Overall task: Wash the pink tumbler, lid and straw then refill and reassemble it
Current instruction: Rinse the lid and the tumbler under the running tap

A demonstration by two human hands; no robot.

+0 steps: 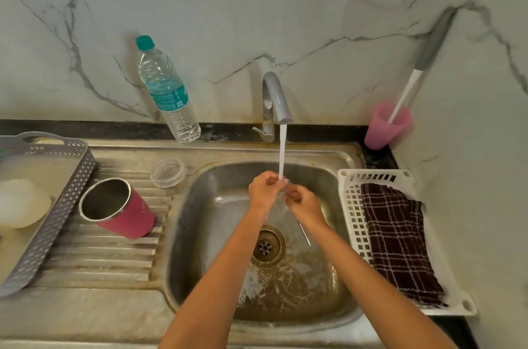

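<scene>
Both hands are together over the sink basin (200,234), under the running stream from the faucet (276,97). My right hand (303,201) is curled round the straw (304,234), which is thin and pale. Its free end sticks out below my wrist, pointing near-right and down toward the basin floor, just right of the drain (267,246). Long axis runs from the stream, far-left, to near-right. My left hand (264,188) has its fingers curled and pinches the top end where the water hits; exact finger contact is blurred by splash. So both hands hold the straw and neither is free. Step in hand, I judge: rinsing the straw. The pink tumbler (120,207) sits on the ribbed draining board (114,257), left of the basin and well apart from my hands, with its steel mouth facing up and far-left. It looks tilted; I can't tell whether it stands or leans. The clear lid (168,172) lies flat on the board just far-right of the tumbler, beside the basin rim. Both lie to the left, so my left hand is nearer for either; the right would have to cross over. The water bottle (167,88) stands by the far wall, left of the faucet, likely for the refill. Also here: a grey perforated tray (57,206) at far left, a white basket (351,206) with a checked cloth (397,240) right of the basin, and a pink cup (385,128) holding a brush in the far right corner.
</scene>
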